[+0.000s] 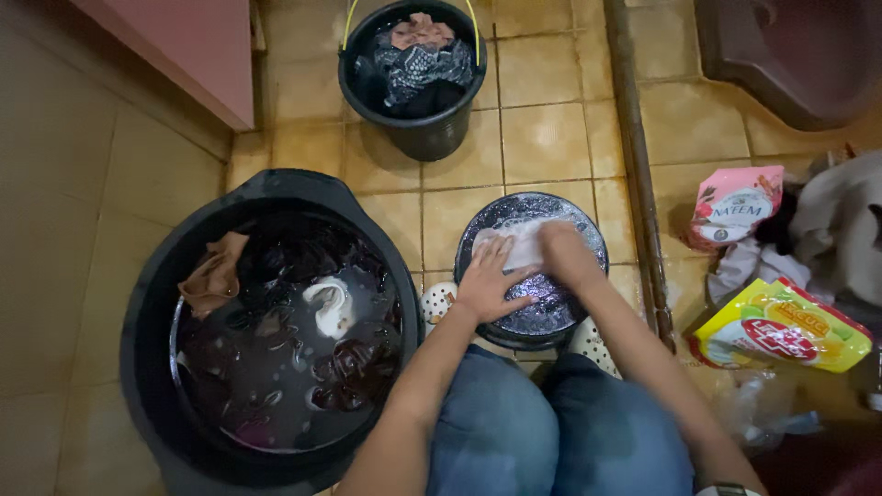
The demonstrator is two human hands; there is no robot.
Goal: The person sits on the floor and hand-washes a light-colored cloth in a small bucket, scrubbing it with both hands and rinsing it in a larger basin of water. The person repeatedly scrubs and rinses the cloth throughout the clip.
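A small dark round basin (588, 241) turned bottom up sits on the tiled floor in front of my knees, wet and soapy. A pale cloth (520, 241) lies on it. My left hand (489, 281) presses flat on the cloth's near left part, fingers spread. My right hand (562, 250) is closed on the cloth's right end. A large black tub (147, 303) at the left holds dark water and several soaking clothes.
A black bucket (418, 129) with a yellow handle holds clothes at the top centre. A pink pouch (733, 206) and a yellow pouch (781, 329) lie at the right, beside a heap of pale laundry (841, 230). A floor ridge (634, 156) runs along the right.
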